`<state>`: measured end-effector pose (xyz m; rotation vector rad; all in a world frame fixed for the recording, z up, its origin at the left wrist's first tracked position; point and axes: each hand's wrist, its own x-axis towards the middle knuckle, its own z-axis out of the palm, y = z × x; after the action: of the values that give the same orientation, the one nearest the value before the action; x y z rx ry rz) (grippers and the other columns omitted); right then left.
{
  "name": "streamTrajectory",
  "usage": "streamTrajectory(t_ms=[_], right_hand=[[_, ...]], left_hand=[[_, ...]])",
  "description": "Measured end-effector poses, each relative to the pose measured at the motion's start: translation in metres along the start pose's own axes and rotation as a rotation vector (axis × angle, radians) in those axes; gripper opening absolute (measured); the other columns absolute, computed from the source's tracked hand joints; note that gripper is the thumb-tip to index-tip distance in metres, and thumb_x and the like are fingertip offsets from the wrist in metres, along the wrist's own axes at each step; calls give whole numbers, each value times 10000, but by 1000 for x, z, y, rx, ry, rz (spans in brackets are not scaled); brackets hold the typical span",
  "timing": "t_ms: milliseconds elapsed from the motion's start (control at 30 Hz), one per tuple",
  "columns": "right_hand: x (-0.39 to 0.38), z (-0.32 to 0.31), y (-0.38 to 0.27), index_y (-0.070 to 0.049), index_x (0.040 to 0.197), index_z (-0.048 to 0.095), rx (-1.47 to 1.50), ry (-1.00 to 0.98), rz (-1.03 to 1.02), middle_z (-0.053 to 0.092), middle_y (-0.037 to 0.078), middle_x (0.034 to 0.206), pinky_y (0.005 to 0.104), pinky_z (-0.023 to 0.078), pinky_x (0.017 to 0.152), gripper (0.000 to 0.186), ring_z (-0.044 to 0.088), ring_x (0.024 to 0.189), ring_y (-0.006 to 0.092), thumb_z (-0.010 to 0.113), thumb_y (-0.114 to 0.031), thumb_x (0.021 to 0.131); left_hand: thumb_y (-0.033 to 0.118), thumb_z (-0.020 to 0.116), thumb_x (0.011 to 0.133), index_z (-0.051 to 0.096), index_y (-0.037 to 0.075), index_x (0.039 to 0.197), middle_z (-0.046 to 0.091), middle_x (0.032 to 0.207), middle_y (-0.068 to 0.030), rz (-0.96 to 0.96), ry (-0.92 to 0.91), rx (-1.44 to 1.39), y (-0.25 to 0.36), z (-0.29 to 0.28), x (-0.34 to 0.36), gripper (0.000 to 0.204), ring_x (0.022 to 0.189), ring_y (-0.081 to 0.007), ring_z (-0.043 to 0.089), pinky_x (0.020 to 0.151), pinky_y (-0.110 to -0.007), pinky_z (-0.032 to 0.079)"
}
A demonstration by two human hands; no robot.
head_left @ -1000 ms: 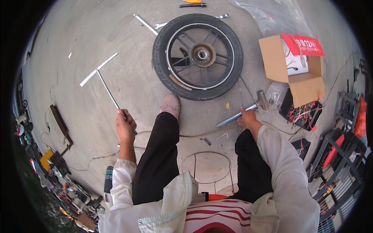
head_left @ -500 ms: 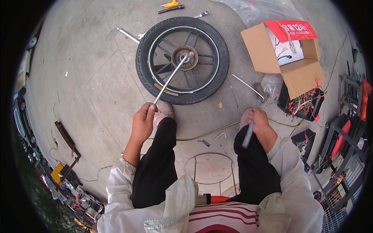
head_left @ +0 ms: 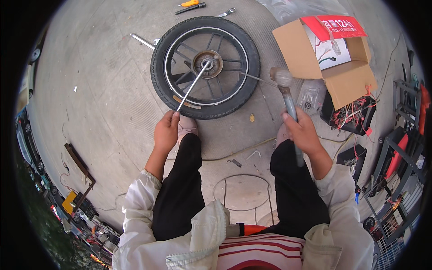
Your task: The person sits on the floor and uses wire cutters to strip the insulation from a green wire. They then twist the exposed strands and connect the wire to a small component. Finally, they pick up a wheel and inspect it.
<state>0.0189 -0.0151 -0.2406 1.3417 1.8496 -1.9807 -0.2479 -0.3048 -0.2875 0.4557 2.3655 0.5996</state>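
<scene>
A black-tyred spoked wheel (head_left: 250,81) lies flat on the ground in front of me. My left hand (head_left: 166,131) is closed round the near end of a slim metal rod (head_left: 192,88). The rod slants across the tyre, its far end at the wheel's rusty hub (head_left: 217,66). In my right hand (head_left: 303,130) is a hammer (head_left: 290,104), gripped by its grey handle with the worn head pointing up and away. A thin metal rod (head_left: 260,78) reaches from beside the hammer head over the wheel's right side; what holds it is hidden.
An open cardboard box (head_left: 294,49) stands at right, beside a clear plastic bag (head_left: 310,96) and a black tray of wires (head_left: 351,118). A wrench (head_left: 227,12), a black cylindrical tool (head_left: 190,8) and an orange-handled tool (head_left: 189,3) lie beyond the wheel. A metal bar (head_left: 141,41) sticks out at its left.
The hammer has risen and swung forward, its head now beyond my right hand and nearer the box. The thin rod beside it has shifted left over the tyre. My left hand keeps its grip.
</scene>
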Motion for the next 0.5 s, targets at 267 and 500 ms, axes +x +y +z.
streamTrajectory(t_ms=[267,500], right_hand=[[17,23,-27,-10,883,567,-7,-25,-78,488,-5,670,265,388,566,351,430,626,81,526,-341,992],[-5,60,-131,-24,954,527,153,-74,-651,457,-29,632,204,286,477,397,369,538,34,432,-404,1017]], left_hand=[[256,501,998,557,-8,871,511,686,-76,-12,-32,-96,-4,3,5,298,652,-151,472,635,-319,433],[331,485,987,605,24,963,615,753,-192,-10,-14,-55,-10,3,1,331,710,-374,597,652,-422,460]])
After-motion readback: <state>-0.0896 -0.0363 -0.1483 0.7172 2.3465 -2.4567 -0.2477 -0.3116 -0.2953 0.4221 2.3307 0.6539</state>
